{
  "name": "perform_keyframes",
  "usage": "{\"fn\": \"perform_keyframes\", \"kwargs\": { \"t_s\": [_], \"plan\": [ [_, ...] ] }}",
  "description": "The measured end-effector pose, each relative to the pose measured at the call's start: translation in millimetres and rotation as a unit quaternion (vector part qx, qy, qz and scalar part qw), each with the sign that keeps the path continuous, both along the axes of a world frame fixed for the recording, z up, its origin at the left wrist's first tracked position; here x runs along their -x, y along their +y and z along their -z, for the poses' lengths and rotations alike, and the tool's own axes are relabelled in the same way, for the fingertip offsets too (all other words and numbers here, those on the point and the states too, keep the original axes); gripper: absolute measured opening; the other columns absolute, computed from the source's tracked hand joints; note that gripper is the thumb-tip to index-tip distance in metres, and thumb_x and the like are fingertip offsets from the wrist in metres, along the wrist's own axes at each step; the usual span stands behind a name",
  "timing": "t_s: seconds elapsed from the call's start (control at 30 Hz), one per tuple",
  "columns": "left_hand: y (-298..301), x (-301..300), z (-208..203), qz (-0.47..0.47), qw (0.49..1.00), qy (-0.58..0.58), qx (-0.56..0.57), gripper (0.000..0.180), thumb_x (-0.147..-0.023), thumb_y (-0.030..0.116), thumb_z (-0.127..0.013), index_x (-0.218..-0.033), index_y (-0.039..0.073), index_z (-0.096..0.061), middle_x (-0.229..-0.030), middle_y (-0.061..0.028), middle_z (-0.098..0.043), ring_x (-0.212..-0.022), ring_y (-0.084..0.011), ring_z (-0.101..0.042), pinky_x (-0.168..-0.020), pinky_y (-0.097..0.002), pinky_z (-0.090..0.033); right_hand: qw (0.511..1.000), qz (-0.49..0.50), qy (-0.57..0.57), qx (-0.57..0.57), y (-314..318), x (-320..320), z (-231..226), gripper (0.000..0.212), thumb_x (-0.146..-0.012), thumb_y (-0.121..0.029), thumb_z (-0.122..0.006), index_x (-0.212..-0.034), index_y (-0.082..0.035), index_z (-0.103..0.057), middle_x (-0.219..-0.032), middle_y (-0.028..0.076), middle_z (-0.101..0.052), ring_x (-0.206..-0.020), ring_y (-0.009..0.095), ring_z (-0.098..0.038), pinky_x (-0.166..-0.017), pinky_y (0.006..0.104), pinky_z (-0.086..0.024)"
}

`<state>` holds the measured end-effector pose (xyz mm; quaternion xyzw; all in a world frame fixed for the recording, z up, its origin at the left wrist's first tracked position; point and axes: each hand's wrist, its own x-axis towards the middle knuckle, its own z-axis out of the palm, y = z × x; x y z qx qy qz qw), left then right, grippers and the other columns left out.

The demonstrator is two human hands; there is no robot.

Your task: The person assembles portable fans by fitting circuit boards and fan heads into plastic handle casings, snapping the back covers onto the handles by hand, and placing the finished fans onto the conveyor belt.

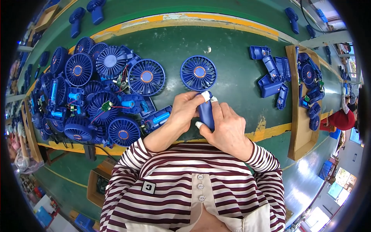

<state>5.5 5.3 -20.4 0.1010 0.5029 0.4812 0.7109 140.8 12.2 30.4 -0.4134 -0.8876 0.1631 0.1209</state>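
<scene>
A blue handheld fan [199, 72] lies on the green worktable, its round caged head pointing away from me and its handle toward me. My left hand [186, 109] is closed on the upper part of the handle, with the thumb near the neck. My right hand [227, 124] is closed round the handle's right side and lower end. White coverings wrap several of my fingertips. Left of my left wrist lies an opened handle with a light-blue battery cell [161, 118]. Another fan head [146, 77] rests just left of the held fan.
A large heap of blue fans [79, 69] with exposed batteries, wires and circuit boards covers the table's left. Loose handle shells [272, 73] lie to the right, beside a cardboard tray [295, 127] with more fan parts. More fans [96, 11] lie beyond the yellow-edged strip.
</scene>
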Motion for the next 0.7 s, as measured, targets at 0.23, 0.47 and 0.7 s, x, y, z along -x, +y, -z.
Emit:
{"fn": "perform_keyframes", "kwargs": {
  "t_s": [0.23, 0.47, 0.7],
  "plan": [
    [-1.7, 2.6, -1.1, -0.025, 0.998, -0.044, -0.038, 0.026, -0.085, 0.015, -0.056, -0.102, -0.005, -0.056, -0.098, -0.0137, -0.062, -0.089, -0.0205, -0.060, -0.081, -0.0320, -0.048, 0.967, 0.150, 0.139, 0.154, -0.2, -14.7, 10.0, 0.045, -0.068, -0.024, -0.071, -0.097, 0.006, -0.054, -0.073, 0.013, -0.057, -0.063, 0.022, -0.060, -0.053, 0.0302, -0.047],
    [-6.3, 1.3, -0.9, 0.009, 0.985, -0.085, -0.151, 0.026, -0.085, 0.016, -0.056, -0.104, -0.002, -0.057, -0.100, -0.0127, -0.062, -0.084, -0.0141, -0.060, -0.067, -0.0242, -0.050, 0.771, 0.153, 0.323, 0.527, 11.7, -8.1, 26.3, 0.034, -0.078, -0.013, -0.064, -0.103, 0.005, -0.051, -0.085, 0.008, -0.060, -0.073, 0.014, -0.060, -0.066, 0.0248, -0.048],
    [-7.8, -1.4, -1.0, -0.025, 0.982, -0.095, -0.162, 0.027, -0.085, 0.017, -0.057, -0.103, -0.003, -0.057, -0.098, -0.0129, -0.063, -0.082, -0.0147, -0.060, -0.064, -0.0235, -0.050, 0.739, 0.175, 0.333, 0.559, 11.8, -4.0, 21.7, 0.031, -0.080, -0.014, -0.063, -0.102, 0.005, -0.051, -0.087, 0.009, -0.060, -0.071, 0.015, -0.061, -0.065, 0.0262, -0.052]
  ]
}}
